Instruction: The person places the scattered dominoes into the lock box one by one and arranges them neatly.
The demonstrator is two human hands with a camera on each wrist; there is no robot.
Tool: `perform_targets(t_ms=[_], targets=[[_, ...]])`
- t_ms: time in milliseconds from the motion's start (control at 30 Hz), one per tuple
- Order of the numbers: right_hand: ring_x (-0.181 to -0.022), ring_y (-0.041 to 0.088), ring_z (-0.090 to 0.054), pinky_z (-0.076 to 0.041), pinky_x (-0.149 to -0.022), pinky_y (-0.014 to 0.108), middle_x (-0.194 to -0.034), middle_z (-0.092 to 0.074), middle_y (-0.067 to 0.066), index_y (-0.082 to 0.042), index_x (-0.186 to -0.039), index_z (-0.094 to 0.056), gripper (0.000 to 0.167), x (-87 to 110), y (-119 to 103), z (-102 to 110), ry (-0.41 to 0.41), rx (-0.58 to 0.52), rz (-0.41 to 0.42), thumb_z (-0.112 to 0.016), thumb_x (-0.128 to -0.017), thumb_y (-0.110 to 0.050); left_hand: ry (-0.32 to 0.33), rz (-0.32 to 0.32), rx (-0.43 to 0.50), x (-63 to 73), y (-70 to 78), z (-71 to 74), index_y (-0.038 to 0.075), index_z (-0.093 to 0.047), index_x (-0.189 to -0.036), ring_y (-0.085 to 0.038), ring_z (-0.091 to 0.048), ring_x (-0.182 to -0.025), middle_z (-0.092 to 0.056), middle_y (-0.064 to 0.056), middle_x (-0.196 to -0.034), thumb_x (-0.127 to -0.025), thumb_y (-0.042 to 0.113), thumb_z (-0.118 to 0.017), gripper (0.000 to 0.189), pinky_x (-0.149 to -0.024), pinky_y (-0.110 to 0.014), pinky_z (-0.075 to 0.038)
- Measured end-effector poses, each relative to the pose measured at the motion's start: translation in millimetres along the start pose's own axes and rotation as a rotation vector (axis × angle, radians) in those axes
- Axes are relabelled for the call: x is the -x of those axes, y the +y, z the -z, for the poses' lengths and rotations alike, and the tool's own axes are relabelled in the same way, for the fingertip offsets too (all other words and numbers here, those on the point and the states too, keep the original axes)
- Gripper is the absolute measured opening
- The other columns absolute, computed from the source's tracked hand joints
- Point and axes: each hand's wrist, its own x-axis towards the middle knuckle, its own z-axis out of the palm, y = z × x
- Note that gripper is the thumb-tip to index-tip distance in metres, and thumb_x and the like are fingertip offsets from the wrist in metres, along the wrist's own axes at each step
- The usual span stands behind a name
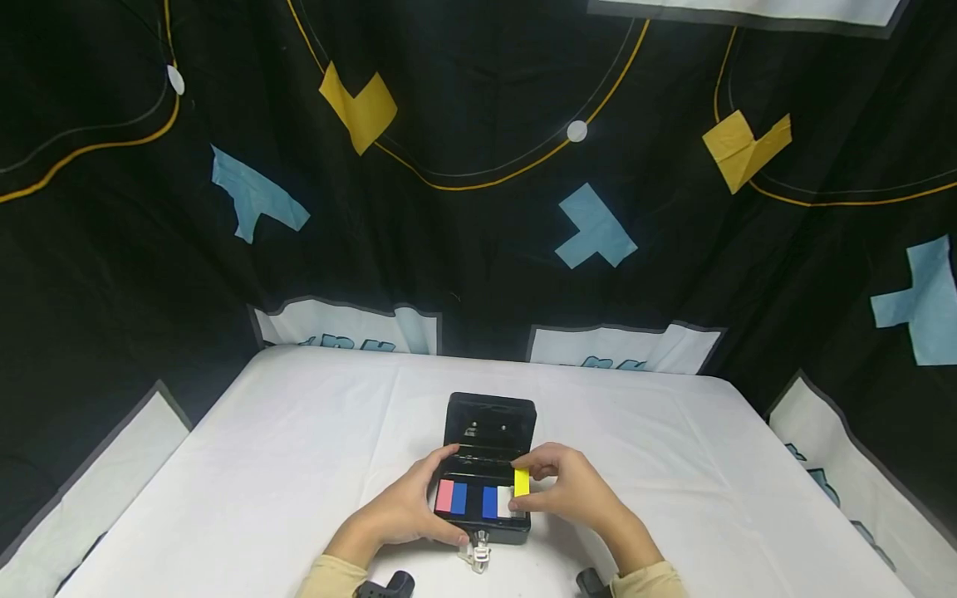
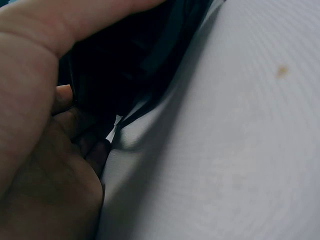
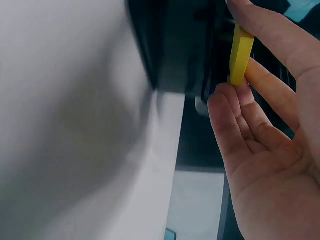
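A small black cash box [image 1: 510, 536] stands on the white table with its lid [image 1: 491, 415] raised at the back. Inside lie flat coloured blocks: a pink block [image 1: 444, 496], a blue block [image 1: 459, 498], a second blue block [image 1: 489, 502] and a white block [image 1: 504, 502]. My left hand [image 1: 407, 505] grips the box's left side, thumb at the front corner, fingertips near the hinge; the box looks dark in the left wrist view. Between thumb and fingers, my right hand [image 1: 571, 486] pinches a yellow block [image 3: 241, 55] at the box's right end.
A silver and clear fastening [image 1: 480, 552], perhaps a lock or keys, hangs at the box's front. White cloth [image 1: 635, 440] covers the table. Behind it hangs a black curtain [image 1: 463, 266] with yellow and light blue shapes.
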Motion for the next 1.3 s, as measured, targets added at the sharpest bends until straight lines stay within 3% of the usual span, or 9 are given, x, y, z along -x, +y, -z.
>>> perform_targets(t_ms=[133, 400, 700, 1300], targets=[[-0.093, 0.018, -0.062, -0.056, -0.086, 0.046, -0.101, -0.066, -0.007, -0.009, -0.110, -0.076, 0.049, -5.2, -8.0, -9.4, -0.002, 0.049, 0.028, -0.095, -0.069, -0.028, -0.006, 0.000, 0.003, 0.0, -0.2, 0.1, 0.022, -0.032, -0.157, -0.046, -0.033, -0.141, -0.037, -0.019, -0.155, -0.054, 0.034, -0.100, 0.124, -0.106, -0.075, -0.025], [-0.091, 0.015, -0.060, -0.056, -0.084, 0.032, -0.101, -0.063, -0.009, -0.010, -0.109, -0.077, 0.047, -14.5, -21.0, -29.3, -0.047, 0.113, 0.084, -0.095, -0.068, -0.026, -0.019, -0.012, -0.005, 0.9, -0.8, 2.3, 0.022, -0.031, -0.157, -0.044, -0.037, -0.138, -0.038, -0.019, -0.153, -0.056, 0.035, -0.099, 0.123, -0.106, -0.074, -0.027], [-0.090, 0.012, -0.060, -0.056, -0.084, 0.028, -0.101, -0.064, -0.008, -0.008, -0.108, -0.078, 0.045, -20.4, -26.2, -47.3, -0.093, 0.148, 0.106, -0.094, -0.070, -0.024, -0.028, -0.013, -0.018, 2.1, 0.1, 3.3, 0.022, -0.031, -0.158, -0.041, -0.041, -0.135, -0.036, -0.020, -0.155, -0.058, 0.037, -0.098, 0.121, -0.105, -0.073, -0.031], [-0.107, 0.021, -0.062, -0.052, -0.097, 0.043, -0.103, -0.071, -0.004, -0.014, -0.102, -0.080, 0.040, -22.5, -34.7, -61.4, -0.062, 0.346, 0.050, -0.096, -0.066, -0.022, -0.033, -0.026, -0.019, 0.4, -1.4, 2.6, 0.020, -0.030, -0.158, -0.044, -0.040, -0.136, -0.035, -0.022, -0.155, -0.058, 0.037, -0.098, 0.122, -0.105, -0.073, -0.031]])
